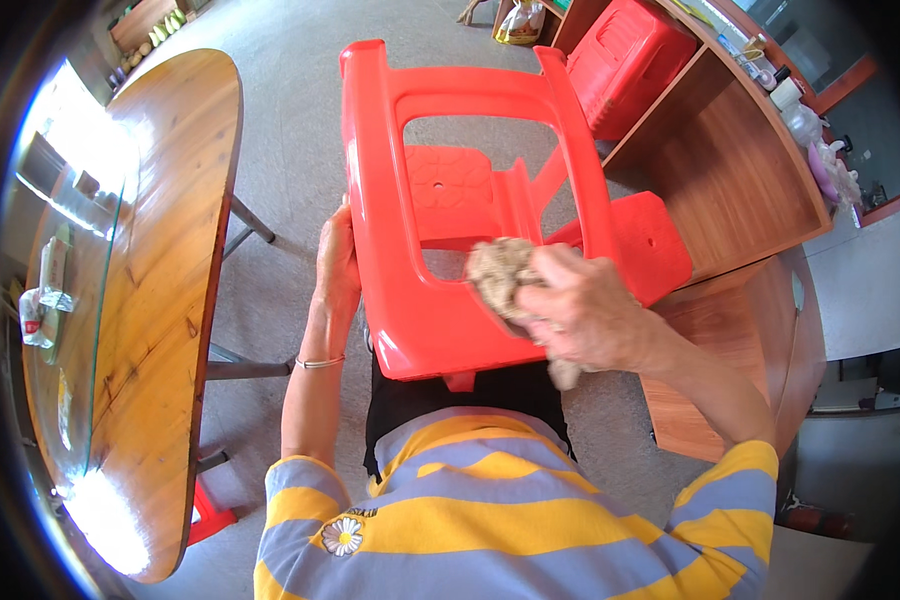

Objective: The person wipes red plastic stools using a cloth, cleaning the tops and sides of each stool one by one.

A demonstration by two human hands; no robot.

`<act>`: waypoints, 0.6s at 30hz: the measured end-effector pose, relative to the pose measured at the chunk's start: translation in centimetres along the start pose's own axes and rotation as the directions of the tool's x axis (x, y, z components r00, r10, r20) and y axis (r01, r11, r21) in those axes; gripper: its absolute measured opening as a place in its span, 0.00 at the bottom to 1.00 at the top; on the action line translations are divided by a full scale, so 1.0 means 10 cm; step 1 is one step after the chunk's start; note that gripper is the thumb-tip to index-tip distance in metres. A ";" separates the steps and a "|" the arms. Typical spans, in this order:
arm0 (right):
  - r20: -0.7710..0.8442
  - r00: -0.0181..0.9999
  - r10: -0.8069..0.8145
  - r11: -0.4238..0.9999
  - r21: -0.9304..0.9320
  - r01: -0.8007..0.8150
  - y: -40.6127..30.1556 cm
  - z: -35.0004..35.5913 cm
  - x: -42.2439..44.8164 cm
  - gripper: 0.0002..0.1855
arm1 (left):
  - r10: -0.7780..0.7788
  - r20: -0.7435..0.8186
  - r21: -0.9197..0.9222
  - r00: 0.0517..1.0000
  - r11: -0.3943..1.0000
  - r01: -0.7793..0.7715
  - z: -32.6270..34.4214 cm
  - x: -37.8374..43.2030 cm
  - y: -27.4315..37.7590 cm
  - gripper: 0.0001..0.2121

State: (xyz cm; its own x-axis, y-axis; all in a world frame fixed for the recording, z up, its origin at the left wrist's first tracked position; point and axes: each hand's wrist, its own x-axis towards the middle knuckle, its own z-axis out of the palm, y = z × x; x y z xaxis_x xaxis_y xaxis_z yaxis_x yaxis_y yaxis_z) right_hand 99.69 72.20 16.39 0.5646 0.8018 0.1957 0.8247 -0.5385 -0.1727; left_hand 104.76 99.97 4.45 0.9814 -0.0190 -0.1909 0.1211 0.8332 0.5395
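A red plastic stool [450, 322], tipped so that one side with a large opening faces up, lies before me at the centre. My left hand [337, 251] grips its left edge; the fingertips are hidden behind the plastic. In my right hand [581, 307] is a crumpled beige cloth [501, 274], pressed on the stool's side panel at the lower right corner of the opening. Through and beside the opening, further red plastic seats [450, 180] with a small hole show lower down.
To the left stands a wooden table [172, 262] with a glass sheet and metal legs. On the right is a brown wooden cabinet [727, 172] with open compartments, one with red stools [626, 60] in it. Small items line its top. Another red stool [210, 517] is partly under the table.
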 end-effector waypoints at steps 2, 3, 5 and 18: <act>0.023 0.998 -0.064 0.998 0.025 0.063 -0.13 0.06 0.25 0.07 | 0.009 -0.019 0.037 1.000 0.999 -0.009 0.08 -0.08 0.02 0.09; 0.021 0.995 -0.098 0.994 0.049 0.097 -0.21 0.08 0.38 0.06 | 0.027 -0.003 0.067 1.000 0.997 -0.027 0.03 -0.06 0.03 0.10; -0.008 0.988 -0.157 0.985 0.068 0.157 -0.31 0.13 0.54 0.07 | 0.044 0.024 0.127 0.999 0.991 -0.046 -0.13 0.01 0.02 0.10; 0.134 0.977 0.168 0.966 -0.218 -0.137 0.35 -0.35 -0.34 0.04 | -0.040 -0.018 0.112 0.999 0.993 0.041 -0.47 0.31 0.01 0.10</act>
State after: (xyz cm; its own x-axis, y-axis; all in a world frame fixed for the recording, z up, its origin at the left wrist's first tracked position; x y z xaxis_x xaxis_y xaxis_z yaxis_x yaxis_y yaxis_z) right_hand 100.77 66.63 18.48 0.6857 0.7272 0.0327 0.7271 -0.6864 0.0169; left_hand 107.08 102.60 0.11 0.9730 -0.0421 -0.2269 0.1776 0.7645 0.6197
